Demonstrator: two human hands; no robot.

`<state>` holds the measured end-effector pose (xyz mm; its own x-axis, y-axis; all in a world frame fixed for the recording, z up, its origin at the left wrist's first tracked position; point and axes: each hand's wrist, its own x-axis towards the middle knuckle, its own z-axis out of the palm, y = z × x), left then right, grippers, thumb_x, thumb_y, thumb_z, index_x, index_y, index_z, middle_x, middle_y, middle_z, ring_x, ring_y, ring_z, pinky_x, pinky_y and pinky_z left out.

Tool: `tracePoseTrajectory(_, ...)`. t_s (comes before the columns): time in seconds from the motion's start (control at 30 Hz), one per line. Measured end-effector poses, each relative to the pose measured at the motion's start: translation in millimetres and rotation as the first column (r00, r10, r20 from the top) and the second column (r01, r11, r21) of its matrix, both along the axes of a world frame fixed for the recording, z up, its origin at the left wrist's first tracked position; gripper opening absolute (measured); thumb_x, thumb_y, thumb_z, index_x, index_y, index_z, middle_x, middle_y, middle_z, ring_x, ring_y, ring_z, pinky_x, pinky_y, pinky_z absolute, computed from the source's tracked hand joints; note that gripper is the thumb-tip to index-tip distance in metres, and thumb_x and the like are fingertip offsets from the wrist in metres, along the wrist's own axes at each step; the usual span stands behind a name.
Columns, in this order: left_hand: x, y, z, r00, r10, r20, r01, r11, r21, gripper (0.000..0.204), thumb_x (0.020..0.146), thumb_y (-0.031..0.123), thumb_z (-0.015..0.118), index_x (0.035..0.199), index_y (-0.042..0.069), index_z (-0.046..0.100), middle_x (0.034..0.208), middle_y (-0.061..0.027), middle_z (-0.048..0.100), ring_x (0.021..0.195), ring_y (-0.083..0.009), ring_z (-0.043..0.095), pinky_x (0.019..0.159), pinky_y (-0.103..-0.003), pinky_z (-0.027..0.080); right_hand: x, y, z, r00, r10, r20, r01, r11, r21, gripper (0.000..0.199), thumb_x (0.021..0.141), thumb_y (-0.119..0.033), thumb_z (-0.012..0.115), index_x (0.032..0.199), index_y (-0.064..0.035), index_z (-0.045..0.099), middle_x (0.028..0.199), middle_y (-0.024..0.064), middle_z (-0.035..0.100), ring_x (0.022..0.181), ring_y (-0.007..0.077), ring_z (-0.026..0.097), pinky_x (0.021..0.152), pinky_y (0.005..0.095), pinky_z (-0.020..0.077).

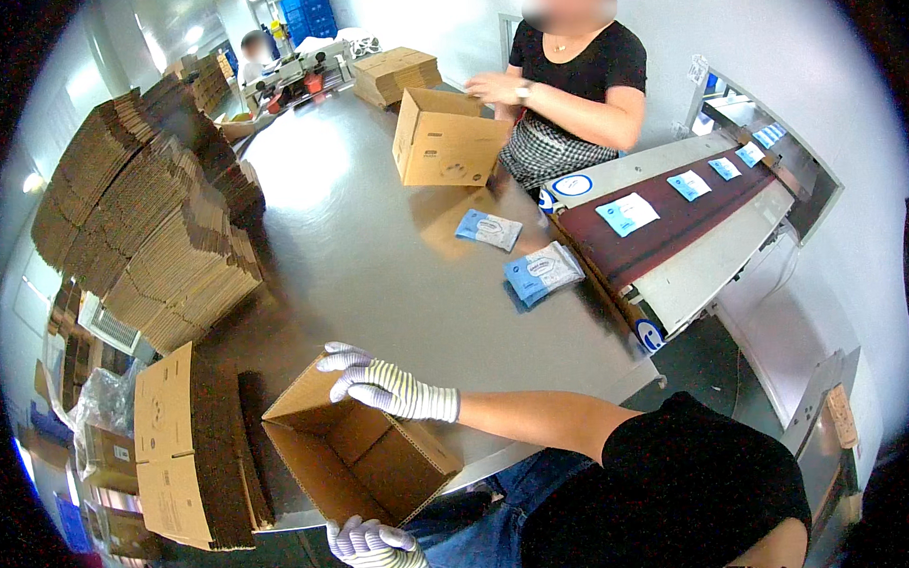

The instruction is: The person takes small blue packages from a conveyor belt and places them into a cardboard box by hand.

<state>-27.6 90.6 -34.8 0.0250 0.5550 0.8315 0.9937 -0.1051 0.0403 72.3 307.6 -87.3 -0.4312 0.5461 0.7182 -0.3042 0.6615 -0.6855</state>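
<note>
An open brown cardboard box lies tilted at the near edge of the grey metal table, its opening facing up and to the left. My right hand, in a striped white glove, reaches across from the right and grips the box's upper flap. My left hand, gloved the same way, holds the box's lower near corner below the table edge. The inside of the box looks bare.
Flattened cartons lie just left of the box, with tall fanned stacks behind. Two blue packs lie mid-table. A conveyor carrying blue packs runs on the right. Across the table a person handles another box.
</note>
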Motion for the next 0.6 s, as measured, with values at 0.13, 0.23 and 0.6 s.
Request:
tracePoseTrajectory(0.13, -1.8, -0.1, -1.5, 1.0, -0.002, -0.012, 0.002, 1.0, 0.004, 0.01, 0.078, 0.009, 0.048, 0.069, 0.012, 0.044, 0.065, -0.0054, 0.049, 0.065, -0.0215, 0.053, 0.079, -0.042, 0.048, -1.9, 1.0, -2.1, 1.0, -0.014, 0.01, 0.014, 0.999, 0.037, 0.018, 0.093, -0.018, 0.049, 0.1, -0.0085, 0.063, 0.138, 0.0093, 0.045, 0.136, 0.0324, 0.027, 0.113, 0.0429, 0.0206)
tracePoseTrajectory(0.23, -0.6, -0.8, -1.2, 1.0, -0.003, -0.011, 0.003, 1.0, -0.008, 0.01, 0.08, 0.011, 0.047, 0.07, 0.012, 0.046, 0.065, -0.0057, 0.05, 0.065, -0.0221, 0.054, 0.079, -0.043, 0.048, -1.7, 0.8, -2.3, 1.0, -0.005, -0.009, 0.005, 1.0, 0.026, 0.017, 0.093, -0.017, 0.05, 0.1, -0.0085, 0.063, 0.137, 0.0096, 0.045, 0.136, 0.0328, 0.027, 0.113, 0.0432, 0.0214)
tracePoseTrajectory(0.6, 2.4, 1.0, 4.3, 1.0, -0.006, 0.011, 0.006, 1.0, 0.03, 0.021, 0.089, 0.017, 0.044, 0.069, 0.011, 0.048, 0.064, -0.006, 0.051, 0.062, -0.0228, 0.054, 0.078, -0.044, 0.049, -2.5, -0.5, 0.6, 0.999, -0.006, -0.033, 0.005, 1.0, -0.022, 0.017, 0.092, -0.017, 0.05, 0.095, -0.0095, 0.065, 0.133, 0.0101, 0.05, 0.135, 0.0338, 0.03, 0.113, 0.0453, 0.019)
